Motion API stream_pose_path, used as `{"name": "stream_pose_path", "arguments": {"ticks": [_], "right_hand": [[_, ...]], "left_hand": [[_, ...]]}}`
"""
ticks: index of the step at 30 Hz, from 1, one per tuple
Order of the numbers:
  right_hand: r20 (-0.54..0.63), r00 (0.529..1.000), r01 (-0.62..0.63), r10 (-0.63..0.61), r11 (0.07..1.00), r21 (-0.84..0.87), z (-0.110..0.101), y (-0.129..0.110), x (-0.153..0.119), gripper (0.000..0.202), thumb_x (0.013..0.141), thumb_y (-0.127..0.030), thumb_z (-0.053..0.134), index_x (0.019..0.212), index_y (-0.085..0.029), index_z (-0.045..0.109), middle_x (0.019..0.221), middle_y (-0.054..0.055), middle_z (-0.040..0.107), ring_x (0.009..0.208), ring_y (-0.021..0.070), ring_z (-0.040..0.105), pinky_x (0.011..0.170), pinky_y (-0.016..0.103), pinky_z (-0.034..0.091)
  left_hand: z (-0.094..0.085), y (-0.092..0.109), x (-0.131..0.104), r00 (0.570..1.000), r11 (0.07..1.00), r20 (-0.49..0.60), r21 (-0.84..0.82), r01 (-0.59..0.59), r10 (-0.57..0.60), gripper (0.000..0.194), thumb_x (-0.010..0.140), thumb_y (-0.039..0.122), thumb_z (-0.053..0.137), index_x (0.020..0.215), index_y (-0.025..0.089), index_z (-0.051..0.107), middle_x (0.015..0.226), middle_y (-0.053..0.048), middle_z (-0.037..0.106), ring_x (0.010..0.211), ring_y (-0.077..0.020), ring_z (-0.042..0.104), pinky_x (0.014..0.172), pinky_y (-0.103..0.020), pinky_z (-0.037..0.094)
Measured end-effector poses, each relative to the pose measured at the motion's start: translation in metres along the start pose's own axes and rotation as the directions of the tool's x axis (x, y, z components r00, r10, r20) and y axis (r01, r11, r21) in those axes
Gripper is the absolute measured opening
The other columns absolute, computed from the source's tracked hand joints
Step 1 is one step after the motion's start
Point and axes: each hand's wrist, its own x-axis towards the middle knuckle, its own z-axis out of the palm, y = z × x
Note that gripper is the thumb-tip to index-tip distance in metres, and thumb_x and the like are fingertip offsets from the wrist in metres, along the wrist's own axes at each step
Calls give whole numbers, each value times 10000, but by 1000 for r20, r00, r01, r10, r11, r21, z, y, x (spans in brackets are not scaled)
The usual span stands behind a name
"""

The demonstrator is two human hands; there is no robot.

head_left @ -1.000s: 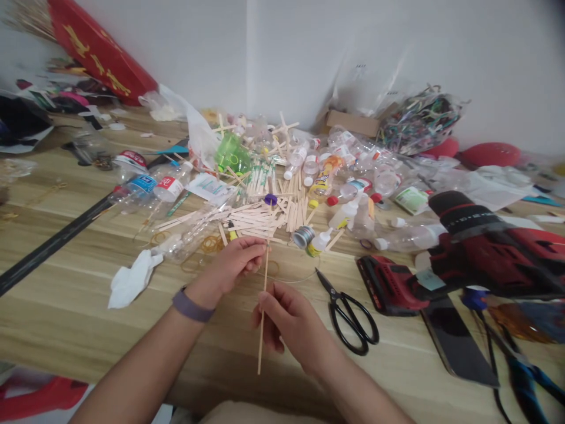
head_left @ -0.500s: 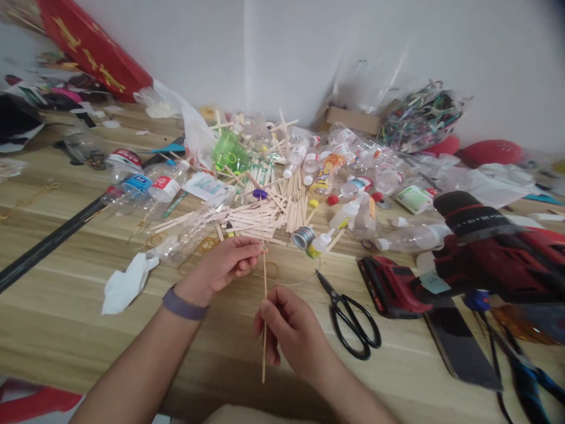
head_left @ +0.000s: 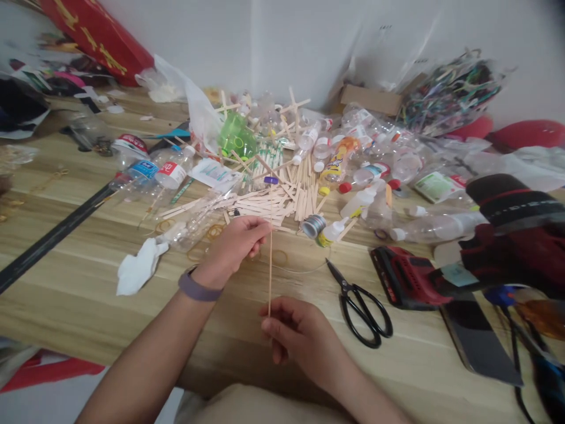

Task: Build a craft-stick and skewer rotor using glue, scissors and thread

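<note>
A thin wooden stick (head_left: 270,271) points away from me, held in both hands over the table. My left hand (head_left: 236,244) pinches it near its middle between thumb and fingertips. Close to the near end, my right hand (head_left: 304,338) has its thumb and fingers closed on the same stick. In line with the stick's far end is a purple bottle cap (head_left: 271,180), with flat wooden strips beside it; whether the cap is joined to the stick I cannot tell. Black-handled scissors (head_left: 359,306) lie to the right of my right hand.
Flat wooden sticks (head_left: 256,206) and plastic bottles (head_left: 342,156) are heaped toward the wall. A red and black power drill (head_left: 498,247) and a phone (head_left: 479,338) are on the right. A wire spool (head_left: 313,225), glue bottle (head_left: 332,232) and white tissue (head_left: 140,266) lie nearer.
My right hand has moved down the stick, nearer its end; less of the stick sticks out below it. My left hand still pinches the stick. The view has shifted slightly.
</note>
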Motion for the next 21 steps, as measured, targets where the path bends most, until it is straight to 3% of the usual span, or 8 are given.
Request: {"name": "stream_pose_path", "arguments": {"ticks": [5, 12, 17, 21], "right_hand": [[-11, 1000, -22, 21, 998, -62, -4, 3, 1, 322, 738, -419, 548, 917, -156, 596, 623, -57, 529, 420, 61, 486, 418, 185, 355], [82, 996, -22, 32, 992, -120, -11, -5, 2, 282, 787, -452, 507, 771, -175, 563, 648, -24, 557, 441, 71, 501, 417, 187, 335], [139, 988, -41, 61, 989, -145, -15, -9, 4, 280, 825, -440, 492, 705, -189, 525, 618, -21, 551, 451, 78, 487, 437, 194, 310], [120, 993, 15, 9, 980, -197, -13, -5, 5, 259, 857, -394, 473, 690, -199, 509, 607, -25, 528, 475, 90, 473, 462, 208, 316]], "left_hand": [[7, -2, 6, 997, 997, -49, 65, -48, 51, 138, 792, 215, 596, 667, 160, 573, 509, 69, 495, 358, -31, 378, 343, -147, 262], [6, 1, 10, 992, 984, -14, 129, -119, 122, 129, 796, 216, 591, 679, 161, 598, 562, 55, 533, 441, -46, 444, 412, -155, 321], [8, -1, 12, 995, 985, 24, 141, -101, 98, 164, 824, 225, 552, 680, 159, 592, 582, 36, 571, 452, -60, 468, 440, -171, 363], [13, 0, 9, 997, 987, 46, 141, -71, 65, 212, 834, 206, 525, 631, 158, 566, 527, 43, 543, 412, -57, 438, 416, -171, 341]]}}
